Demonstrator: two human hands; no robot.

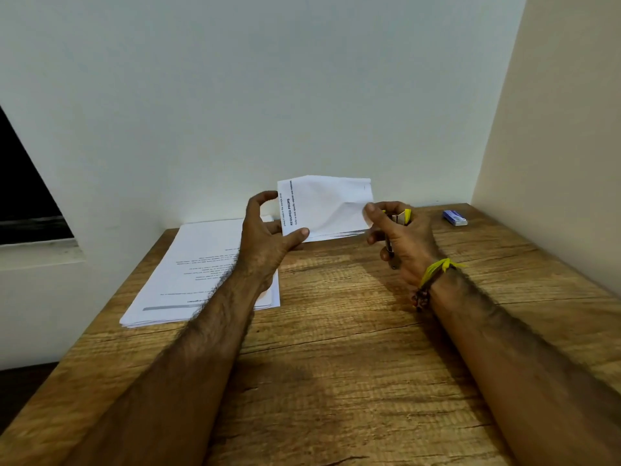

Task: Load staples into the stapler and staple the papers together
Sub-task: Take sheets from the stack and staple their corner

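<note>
step: stapling, sheaf aligned
left hand (268, 230): pinches folded papers (327, 205) edge
right hand (401, 237): grips yellow stapler (400, 218), thumb on sheet
next: slide corner between stapler's jaws, squeeze

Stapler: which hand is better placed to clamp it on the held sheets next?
Right. The right hand already grips the stapler at the sheets' edge; the left hand only holds them.

wooden table (336, 348) | paper stack (201, 274) far left | small blue box (454, 217) far right
</note>
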